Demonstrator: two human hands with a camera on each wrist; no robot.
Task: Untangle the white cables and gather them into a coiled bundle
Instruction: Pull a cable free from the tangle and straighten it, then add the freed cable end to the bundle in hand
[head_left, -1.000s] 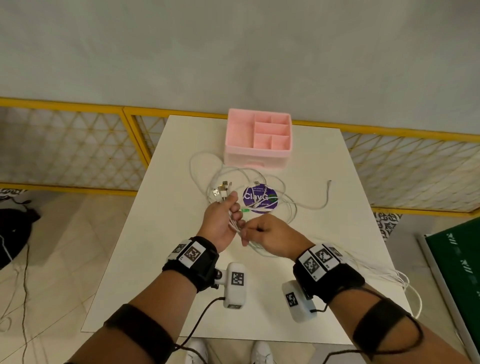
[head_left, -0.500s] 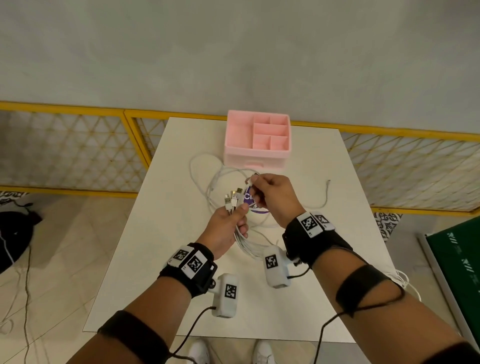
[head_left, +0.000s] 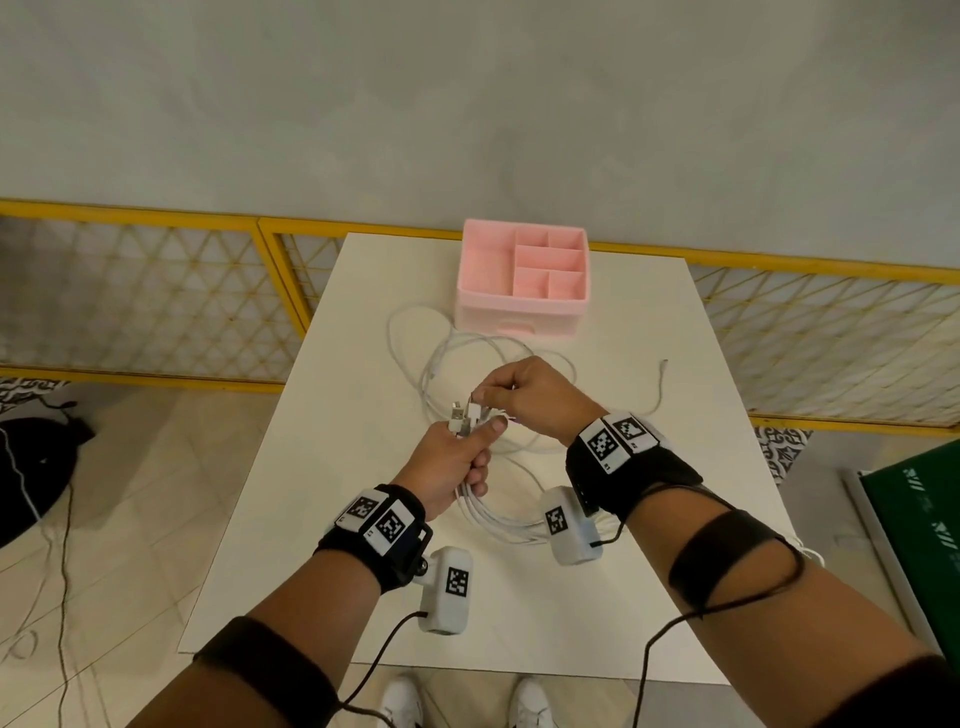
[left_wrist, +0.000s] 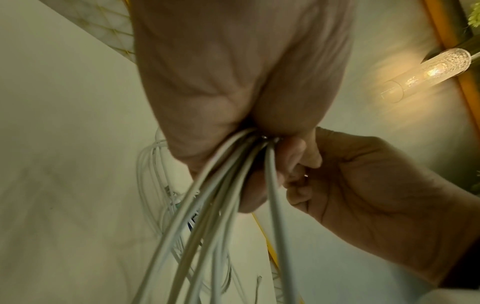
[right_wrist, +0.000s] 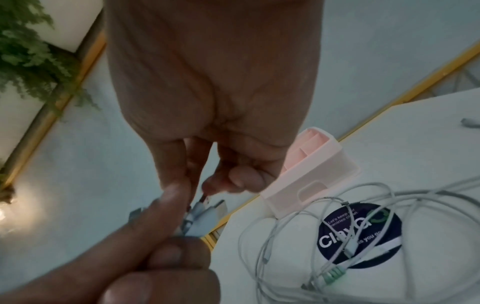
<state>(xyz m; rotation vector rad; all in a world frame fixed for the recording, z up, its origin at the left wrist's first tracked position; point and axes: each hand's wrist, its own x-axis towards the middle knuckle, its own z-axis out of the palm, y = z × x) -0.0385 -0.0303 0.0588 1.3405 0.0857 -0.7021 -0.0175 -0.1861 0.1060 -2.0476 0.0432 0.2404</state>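
Note:
Several white cables (head_left: 457, 358) lie looped on the white table (head_left: 363, 519) in front of the pink box. My left hand (head_left: 457, 457) grips a bunch of them in its fist, plug ends (head_left: 464, 415) sticking up and strands (left_wrist: 207, 216) trailing down toward me. My right hand (head_left: 524, 395) sits just above and right of it, fingertips pinching one plug (right_wrist: 205, 202) at the top of the bunch. More loops (right_wrist: 337, 222) rest on the table under the right wrist. One loose cable end (head_left: 663, 366) lies off to the right.
A pink compartment box (head_left: 522, 283) stands at the far middle of the table. A round dark sticker (right_wrist: 359, 236) lies under the cable loops. Yellow lattice railing (head_left: 156, 291) runs behind and beside the table. A green board (head_left: 919, 545) is at the right.
My right hand left the near side, moved forward to the plug ends above the left fist and now pinches one. The left hand has risen slightly, holding its bunch.

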